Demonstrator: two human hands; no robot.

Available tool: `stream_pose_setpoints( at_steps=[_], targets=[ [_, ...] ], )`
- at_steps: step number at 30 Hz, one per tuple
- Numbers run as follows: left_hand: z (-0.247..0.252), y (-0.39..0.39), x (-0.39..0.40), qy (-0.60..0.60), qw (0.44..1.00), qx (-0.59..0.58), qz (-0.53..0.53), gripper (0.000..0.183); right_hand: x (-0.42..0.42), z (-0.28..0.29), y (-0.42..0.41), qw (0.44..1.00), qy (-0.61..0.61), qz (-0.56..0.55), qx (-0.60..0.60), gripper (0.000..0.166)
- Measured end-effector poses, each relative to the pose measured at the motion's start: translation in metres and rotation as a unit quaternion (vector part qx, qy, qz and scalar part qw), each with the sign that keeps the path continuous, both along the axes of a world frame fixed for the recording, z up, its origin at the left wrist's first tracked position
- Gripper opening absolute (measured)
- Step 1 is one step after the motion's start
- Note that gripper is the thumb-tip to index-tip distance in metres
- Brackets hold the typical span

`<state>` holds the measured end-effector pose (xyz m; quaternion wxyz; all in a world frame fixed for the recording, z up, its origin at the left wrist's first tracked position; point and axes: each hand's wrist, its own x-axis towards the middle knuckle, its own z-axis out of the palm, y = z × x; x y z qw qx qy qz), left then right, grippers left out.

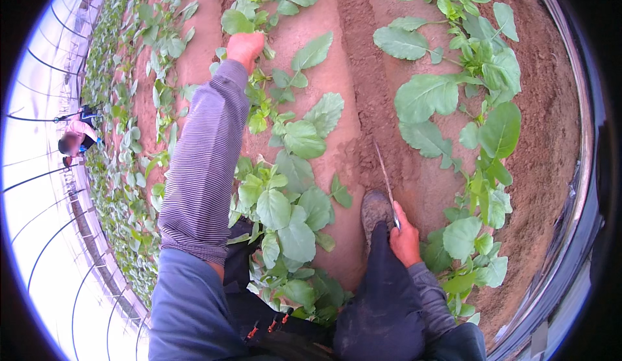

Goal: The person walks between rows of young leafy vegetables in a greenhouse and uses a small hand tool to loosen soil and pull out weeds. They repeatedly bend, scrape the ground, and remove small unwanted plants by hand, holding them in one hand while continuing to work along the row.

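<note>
My left hand (245, 49) reaches far forward into a row of leafy green plants (303, 140). It is closed in a fist at one leafy plant (237, 22), with green stalk showing beside the knuckles; the fingertips are hidden. Low on the right, beside my knee, my right hand (405, 238) grips a long, thin hand tool (383, 166). The tool's brown, narrow length points forward over the soil, and a shiny metal part shows near the fingers. Its exact kind cannot be made out.
A second plant row (481, 79) runs along the right. Between the rows lies a soil furrow (371, 69), where my muddy shoe (375, 210) stands. More rows (121, 142) fill the left side. Another person (80, 135) is far left, by the hooped greenhouse wall (41, 181).
</note>
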<state>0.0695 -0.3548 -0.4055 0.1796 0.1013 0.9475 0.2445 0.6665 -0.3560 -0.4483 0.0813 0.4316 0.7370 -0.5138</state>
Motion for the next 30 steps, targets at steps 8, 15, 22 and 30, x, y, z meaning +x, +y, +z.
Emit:
stream_pose_setpoints(
  at_steps=[8,15,22,30],
  targets=[
    [0.086,0.020,0.015,-0.091,0.989,0.081,0.080,0.023,0.003,-0.003,-0.001,1.000,0.019,-0.004,0.001,0.075],
    [0.103,0.002,0.020,0.010,0.988,0.142,-0.051,0.021,0.001,-0.002,0.000,1.000,0.029,-0.006,-0.008,0.074],
    [0.118,0.011,0.040,-0.036,0.974,0.148,-0.167,0.024,0.000,0.003,0.002,1.000,0.005,-0.002,-0.019,0.075],
    [0.042,0.019,0.063,0.205,0.817,-0.338,-0.419,0.020,0.000,0.000,-0.001,1.000,0.013,-0.004,-0.014,0.075]
  ],
)
